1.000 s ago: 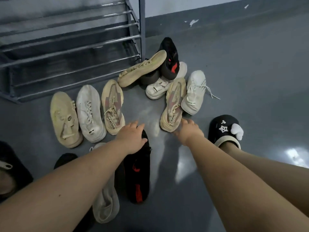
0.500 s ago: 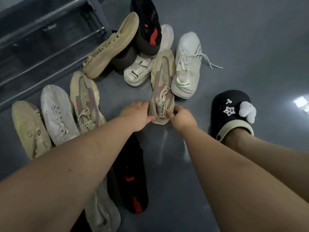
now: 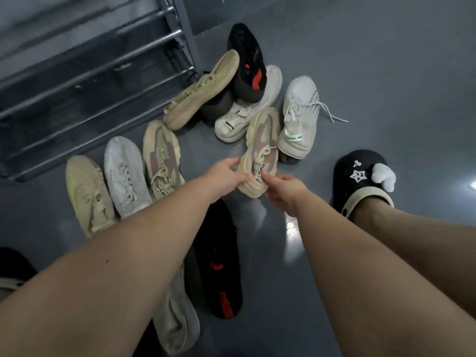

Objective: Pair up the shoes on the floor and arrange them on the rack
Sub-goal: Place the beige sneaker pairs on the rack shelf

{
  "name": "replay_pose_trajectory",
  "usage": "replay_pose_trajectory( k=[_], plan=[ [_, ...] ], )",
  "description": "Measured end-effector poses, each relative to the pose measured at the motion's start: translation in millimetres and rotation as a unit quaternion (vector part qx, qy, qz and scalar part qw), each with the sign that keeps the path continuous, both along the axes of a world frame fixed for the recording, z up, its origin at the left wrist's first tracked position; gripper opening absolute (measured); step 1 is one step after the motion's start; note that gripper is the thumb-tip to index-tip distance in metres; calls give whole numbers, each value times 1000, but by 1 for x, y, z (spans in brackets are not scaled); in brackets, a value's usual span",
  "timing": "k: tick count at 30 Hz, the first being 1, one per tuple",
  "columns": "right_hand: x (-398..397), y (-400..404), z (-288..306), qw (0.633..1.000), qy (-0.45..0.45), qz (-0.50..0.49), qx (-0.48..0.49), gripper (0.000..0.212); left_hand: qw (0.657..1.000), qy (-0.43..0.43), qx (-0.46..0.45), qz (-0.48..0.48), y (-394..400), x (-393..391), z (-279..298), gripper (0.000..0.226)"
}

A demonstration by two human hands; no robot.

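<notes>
Held beige sneaker [image 3: 261, 153], heel strap: read "SCAPAR", last letters uncertain.
Matching beige sneaker [image 3: 161, 155], heel strap: partly read "…OREN".
White sneaker [image 3: 247, 117], black tab: illegible.

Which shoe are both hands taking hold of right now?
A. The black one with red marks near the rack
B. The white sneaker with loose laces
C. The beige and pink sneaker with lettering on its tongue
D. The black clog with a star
C: the left hand and the right hand both pinch the heel end of the beige and pink sneaker, whose tongue shows black lettering; the other shoes lie untouched.
</notes>
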State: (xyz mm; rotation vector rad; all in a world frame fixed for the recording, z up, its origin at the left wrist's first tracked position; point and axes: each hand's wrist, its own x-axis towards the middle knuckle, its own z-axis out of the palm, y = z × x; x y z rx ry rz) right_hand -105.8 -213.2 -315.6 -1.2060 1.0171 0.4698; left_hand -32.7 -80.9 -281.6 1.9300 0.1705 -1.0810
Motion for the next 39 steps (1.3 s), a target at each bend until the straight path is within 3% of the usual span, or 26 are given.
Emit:
replay_pose_trajectory(
  k=[5, 16, 26, 32, 37, 39],
  plan=[
    [-19, 43, 34, 997, -23, 44, 54, 23, 995, 58, -31, 72, 44, -22, 46, 47],
    [-43, 147, 86, 988, -35, 139, 57, 20, 968, 76, -106, 213, 167, -89, 81, 46],
    [-43, 167, 92, 972, -60, 206, 91, 20, 953, 68, -148, 255, 195, -110, 92, 40],
    [-43, 175, 76, 976, -56, 163, 133, 18, 964, 77, -114, 229, 207, -105, 75, 52],
    [-33, 162, 65, 985, -46, 138, 91, 6, 986, 52, -41, 154, 195, -93, 56, 53],
    [-27, 155, 56, 991, -39, 118, 58, 11, 992, 30, 7, 122, 189, -83, 44, 60]
  ],
)
